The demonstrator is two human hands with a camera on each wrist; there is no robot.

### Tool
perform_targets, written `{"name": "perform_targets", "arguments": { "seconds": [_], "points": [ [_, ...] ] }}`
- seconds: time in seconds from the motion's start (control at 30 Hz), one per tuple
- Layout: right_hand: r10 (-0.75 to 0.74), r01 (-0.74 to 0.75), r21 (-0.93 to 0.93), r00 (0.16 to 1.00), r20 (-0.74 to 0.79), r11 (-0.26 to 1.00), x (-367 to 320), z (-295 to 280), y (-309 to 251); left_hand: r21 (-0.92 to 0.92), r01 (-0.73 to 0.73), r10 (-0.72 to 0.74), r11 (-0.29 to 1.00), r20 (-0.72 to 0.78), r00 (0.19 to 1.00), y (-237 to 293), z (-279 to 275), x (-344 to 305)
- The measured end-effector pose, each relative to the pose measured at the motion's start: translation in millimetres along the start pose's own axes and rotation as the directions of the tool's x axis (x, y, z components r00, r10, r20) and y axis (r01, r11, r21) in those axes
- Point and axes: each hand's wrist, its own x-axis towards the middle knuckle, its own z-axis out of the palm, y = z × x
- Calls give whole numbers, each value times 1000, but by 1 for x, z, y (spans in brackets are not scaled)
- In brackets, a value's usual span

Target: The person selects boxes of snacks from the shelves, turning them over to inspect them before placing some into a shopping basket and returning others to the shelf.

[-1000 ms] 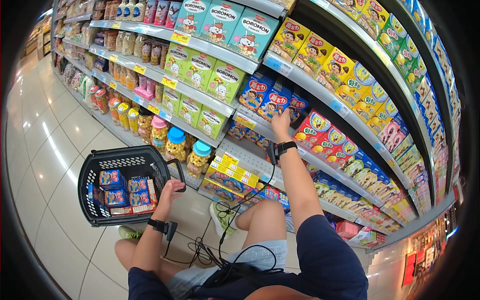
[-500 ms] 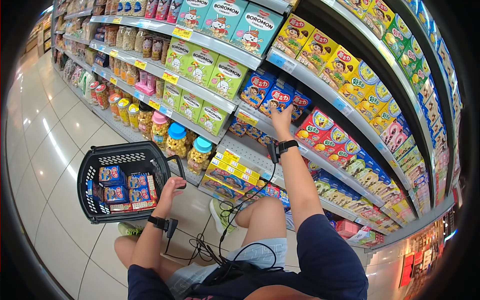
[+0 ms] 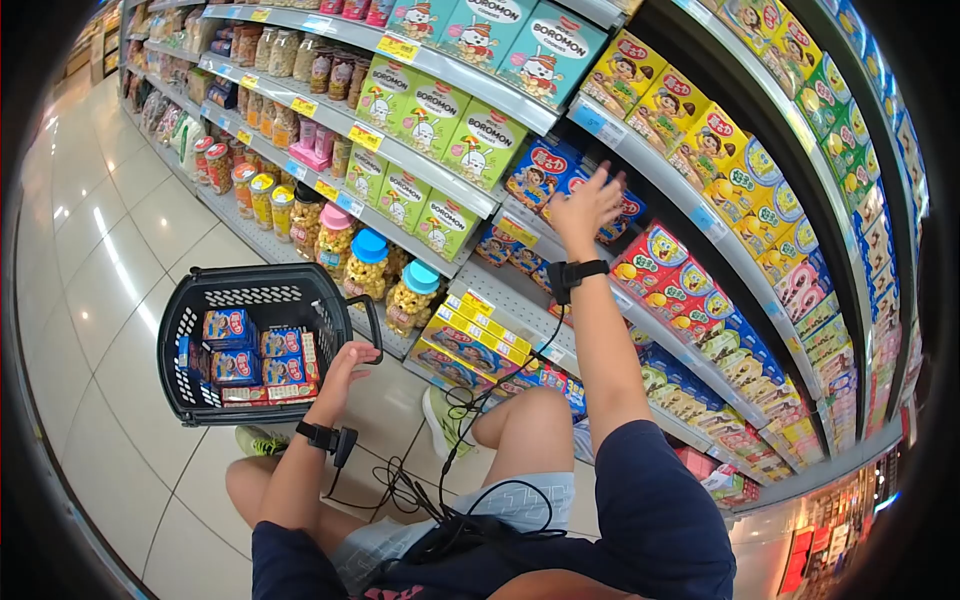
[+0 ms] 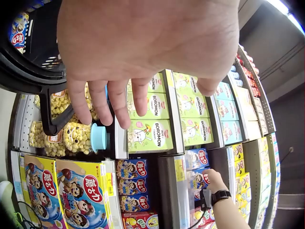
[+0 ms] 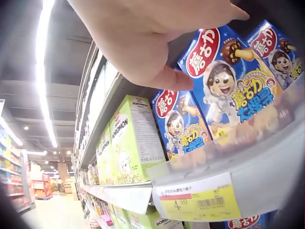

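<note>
In the head view my right hand (image 3: 590, 208), fingers spread, reaches in front of a row of blue cookie boxes (image 3: 541, 176) on the shelf. The right wrist view shows its thumb (image 5: 174, 78) right at the left edge of the middle blue box (image 5: 224, 81); its fingertips are out of sight. My left hand (image 3: 345, 380), fingers extended and holding nothing, is beside the handle (image 3: 362, 325) of a black shopping basket (image 3: 180, 345). Inside that basket lie several blue boxes (image 3: 236, 366) of the same kind.
Green Boromon boxes (image 3: 485, 145) stand left of the blue row, red boxes (image 3: 655, 252) right of it. A clear shelf lip (image 5: 224, 148) runs along the blue boxes' front. Jars (image 3: 410, 300) line the bottom shelf. Black cables (image 3: 420, 505) hang across the person's lap.
My right hand has gone from the middle blue box's lower front to higher up, its fingers now spread. The left hand stays beside the basket handle. The head view has turned slightly.
</note>
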Motion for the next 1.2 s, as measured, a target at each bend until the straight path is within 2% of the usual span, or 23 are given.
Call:
{"name": "perform_targets", "arguments": {
  "seconds": [0.03,0.1,0.17,0.2,0.3,0.47,0.53,0.63,0.77,0.87,0.93,0.97,1.03,1.07,1.1,1.13,1.17,1.2],
  "points": [
    [126,-124,-44,990,56,991,2,-2,1,7,-9,9,1000,2,1000,2,-1,-2],
    [106,-106,13,994,2,994,4,1,8,6,-20,20,1000,-3,1000,5,-4,-3],
    [-19,30,191,998,-62,981,2,10,21,9,-21,21,1000,1,1000,7,-4,-5],
    [-6,9,244,1000,-12,970,0,-2,11,18,-21,21,1000,-5,1000,9,-3,-6],
    [-24,21,246,1000,10,969,-2,5,19,39,-15,15,999,-8,1000,13,-1,-9],
    [-41,44,150,999,-23,988,-7,19,36,65,-21,20,998,8,1000,14,0,-11],
    [-87,85,-42,996,-28,995,-11,12,32,90,-25,23,996,22,999,14,-1,-11],
    [-66,67,-98,998,19,993,-14,3,27,92,-23,21,996,24,999,12,0,-10],
    [-100,100,-78,995,-1,992,-10,9,41,109,-30,25,994,42,999,11,0,-9],
    [-158,162,-101,986,47,982,-8,7,40,117,0,-4,993,38,999,13,2,-9],
    [-295,295,-143,955,20,945,-9,-5,27,122,11,-16,992,38,999,12,2,-8],
    [-296,295,-143,955,20,945,-10,-2,23,121,11,-16,993,38,999,13,3,-8],
    [-615,616,62,788,-35,785,-9,6,13,130,5,-10,991,39,999,15,5,-8],
    [-634,618,200,773,17,760,-10,9,8,134,11,-17,991,44,999,14,5,-8],
    [-628,612,198,778,22,765,-12,15,5,141,11,-17,990,41,999,13,6,-7],
    [-563,511,263,805,188,818,-14,23,4,148,10,-16,989,39,999,12,6,-7],
    [-490,397,306,797,353,865,-15,31,5,150,14,-21,989,45,999,11,6,-7],
    [-451,328,358,822,348,874,-16,39,8,156,13,-21,988,48,999,10,6,-6]
  ]
}}
